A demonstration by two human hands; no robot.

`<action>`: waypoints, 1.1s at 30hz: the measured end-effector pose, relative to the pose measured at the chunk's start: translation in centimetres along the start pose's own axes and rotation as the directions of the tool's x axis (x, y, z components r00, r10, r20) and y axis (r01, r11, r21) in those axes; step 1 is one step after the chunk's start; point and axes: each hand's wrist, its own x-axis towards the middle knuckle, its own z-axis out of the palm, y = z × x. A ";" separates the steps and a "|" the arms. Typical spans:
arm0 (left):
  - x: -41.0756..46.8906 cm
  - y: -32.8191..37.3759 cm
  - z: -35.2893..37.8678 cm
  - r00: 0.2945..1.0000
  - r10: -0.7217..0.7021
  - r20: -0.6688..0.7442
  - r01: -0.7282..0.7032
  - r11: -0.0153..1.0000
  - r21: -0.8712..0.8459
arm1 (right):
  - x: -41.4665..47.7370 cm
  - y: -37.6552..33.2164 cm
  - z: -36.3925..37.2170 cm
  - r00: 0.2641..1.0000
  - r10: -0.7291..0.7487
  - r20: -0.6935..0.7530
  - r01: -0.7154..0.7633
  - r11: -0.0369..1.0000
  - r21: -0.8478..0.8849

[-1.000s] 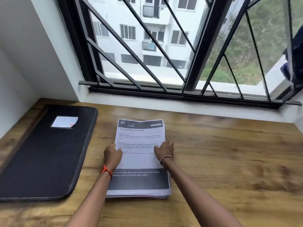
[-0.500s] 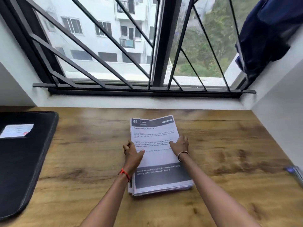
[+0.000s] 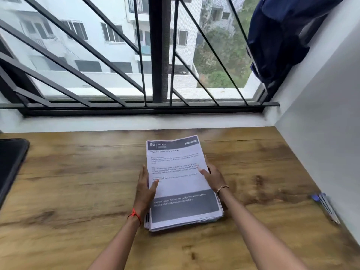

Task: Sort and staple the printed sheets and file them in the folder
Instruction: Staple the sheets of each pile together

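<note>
The stack of printed sheets [image 3: 181,184] lies flat in the middle of the wooden table [image 3: 78,182]. The left hand [image 3: 145,189] and right hand [image 3: 212,175] press its long edges with straight fingers, thumbs resting on the top page. The black folder [image 3: 11,164] lies well apart at the far left

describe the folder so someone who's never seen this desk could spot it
Start at the wooden table under the barred window. Go to its far left, away from the stack of sheets in the middle: the folder lies flat there, partly out of view. It is the only black, round-cornered thing on the table.
</note>
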 end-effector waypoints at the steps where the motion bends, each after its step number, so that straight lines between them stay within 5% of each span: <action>1: 0.0 -0.2 0.0 1.000 0.001 -0.019 -0.001 1.000 -0.030 | -0.2 0.5 0.3 1.000 0.002 -0.005 -0.002 0.999 0.040; 7: 0.3 -0.3 0.4 0.997 -0.010 -0.078 -0.001 0.989 -0.146 | -1.0 1.3 1.0 0.999 -0.040 0.008 0.038 0.981 0.189; 17: 0.2 1.3 4.2 1.000 0.012 -0.019 -0.014 0.990 -0.140 | -0.1 3.1 -2.3 1.000 -0.016 -0.013 0.018 0.981 0.193; 26: 0.0 1.7 5.3 0.995 0.089 0.054 -0.086 0.995 -0.050 | -0.8 2.9 -3.1 0.995 -0.100 0.009 0.101 0.989 -0.108; 33: -0.7 1.9 4.1 0.990 0.110 0.089 -0.122 0.981 0.148 | -1.5 0.9 -2.0 0.932 -0.307 -0.192 0.219 0.900 -0.378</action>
